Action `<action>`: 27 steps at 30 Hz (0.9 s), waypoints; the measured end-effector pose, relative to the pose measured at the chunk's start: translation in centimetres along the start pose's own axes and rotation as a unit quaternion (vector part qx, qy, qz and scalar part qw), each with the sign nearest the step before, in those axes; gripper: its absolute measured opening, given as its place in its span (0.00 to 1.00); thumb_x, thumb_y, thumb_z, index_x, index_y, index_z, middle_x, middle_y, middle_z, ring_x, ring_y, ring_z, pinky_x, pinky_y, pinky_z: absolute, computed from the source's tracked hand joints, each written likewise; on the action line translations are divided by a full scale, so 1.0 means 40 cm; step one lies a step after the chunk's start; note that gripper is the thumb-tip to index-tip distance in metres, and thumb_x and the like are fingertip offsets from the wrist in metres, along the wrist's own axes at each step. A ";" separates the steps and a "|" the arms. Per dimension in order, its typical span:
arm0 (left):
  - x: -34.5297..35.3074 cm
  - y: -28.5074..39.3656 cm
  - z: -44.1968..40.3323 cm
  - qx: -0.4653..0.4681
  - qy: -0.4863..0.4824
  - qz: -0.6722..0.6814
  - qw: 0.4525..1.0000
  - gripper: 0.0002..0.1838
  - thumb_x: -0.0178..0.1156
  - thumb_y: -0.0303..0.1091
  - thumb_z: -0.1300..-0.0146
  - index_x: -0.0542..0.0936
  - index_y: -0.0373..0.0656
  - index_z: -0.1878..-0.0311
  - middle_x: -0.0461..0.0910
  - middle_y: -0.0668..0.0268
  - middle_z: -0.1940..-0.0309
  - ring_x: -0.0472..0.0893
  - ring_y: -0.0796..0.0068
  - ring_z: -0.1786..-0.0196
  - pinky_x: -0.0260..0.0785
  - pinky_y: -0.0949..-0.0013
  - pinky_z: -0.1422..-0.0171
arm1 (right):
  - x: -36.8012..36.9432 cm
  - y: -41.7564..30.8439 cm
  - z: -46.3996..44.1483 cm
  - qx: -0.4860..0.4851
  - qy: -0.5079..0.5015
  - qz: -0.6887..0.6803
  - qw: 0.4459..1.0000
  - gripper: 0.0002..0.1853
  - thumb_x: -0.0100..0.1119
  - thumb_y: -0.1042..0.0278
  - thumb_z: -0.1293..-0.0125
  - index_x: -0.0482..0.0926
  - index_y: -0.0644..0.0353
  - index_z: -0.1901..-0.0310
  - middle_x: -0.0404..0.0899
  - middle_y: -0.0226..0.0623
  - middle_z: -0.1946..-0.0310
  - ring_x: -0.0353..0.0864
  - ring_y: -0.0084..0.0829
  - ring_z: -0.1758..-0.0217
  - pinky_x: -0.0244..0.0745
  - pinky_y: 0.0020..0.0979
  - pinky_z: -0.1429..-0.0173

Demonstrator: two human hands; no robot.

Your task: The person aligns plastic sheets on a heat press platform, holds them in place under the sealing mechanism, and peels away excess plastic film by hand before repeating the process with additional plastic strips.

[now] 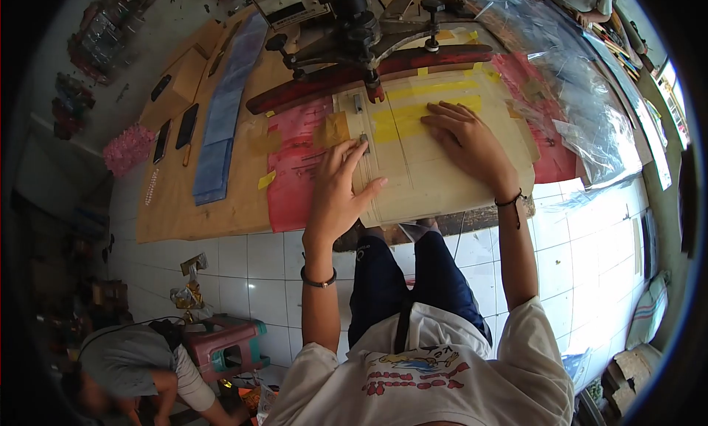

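Observation:
My left hand point(341, 186) rests on the left part of a tan taped sheet point(413, 168), thumb spread to the right. Its fingertips touch a small dark metal piece point(363, 144) at a narrow strip. A second small metal piece point(358, 103) lies farther up that strip. Flat on the sheet's right side is my right hand point(470, 142), its fingers over yellow tape point(402, 120). Red sheets point(295, 194) show left and right of the tan one. Above stands a black machine arm point(361, 39) with a red tip point(375, 91), behind the hands.
A folded blue cloth strip point(221, 142), phones point(186, 126) and a cardboard box point(173, 91) lie on the table's left side. Clear plastic point(582, 124) covers the right. A person point(133, 363) bends beside a stool point(225, 345) at lower left.

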State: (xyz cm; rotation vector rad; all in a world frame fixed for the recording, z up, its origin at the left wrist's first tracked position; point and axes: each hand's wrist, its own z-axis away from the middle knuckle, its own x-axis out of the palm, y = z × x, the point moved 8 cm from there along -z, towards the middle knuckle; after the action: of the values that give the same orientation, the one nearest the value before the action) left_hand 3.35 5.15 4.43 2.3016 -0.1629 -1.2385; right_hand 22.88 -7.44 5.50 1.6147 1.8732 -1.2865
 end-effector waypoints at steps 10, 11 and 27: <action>0.010 0.005 0.004 -0.007 -0.014 -0.035 0.999 0.43 0.75 0.54 0.41 0.74 0.37 0.29 0.72 0.50 0.33 0.72 0.48 0.31 0.64 0.49 0.25 | -0.002 0.004 0.001 0.019 -0.006 -0.003 1.000 0.14 0.59 0.64 0.26 0.86 0.57 0.44 0.82 0.43 0.36 0.75 0.44 0.27 0.63 0.45 0.20; 0.012 0.004 0.004 -0.006 -0.014 -0.042 0.999 0.43 0.75 0.55 0.41 0.74 0.37 0.29 0.72 0.51 0.33 0.72 0.48 0.31 0.64 0.49 0.25 | -0.001 0.005 0.003 0.018 -0.005 -0.001 1.000 0.14 0.59 0.64 0.26 0.86 0.57 0.44 0.82 0.43 0.36 0.75 0.44 0.27 0.63 0.46 0.20; 0.023 0.015 0.014 0.019 -0.059 -0.072 0.995 0.66 0.82 0.64 0.65 0.68 0.42 0.22 0.66 0.53 0.26 0.65 0.46 0.25 0.56 0.47 0.19 | 0.001 -0.001 -0.002 0.000 -0.015 0.000 1.000 0.14 0.59 0.66 0.27 0.87 0.59 0.45 0.82 0.47 0.37 0.75 0.48 0.28 0.65 0.45 0.22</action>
State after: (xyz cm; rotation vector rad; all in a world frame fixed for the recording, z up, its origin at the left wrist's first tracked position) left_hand 3.50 4.11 3.77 2.3067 -0.0624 -1.4562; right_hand 22.84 -7.35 5.51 1.5876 1.8543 -1.3037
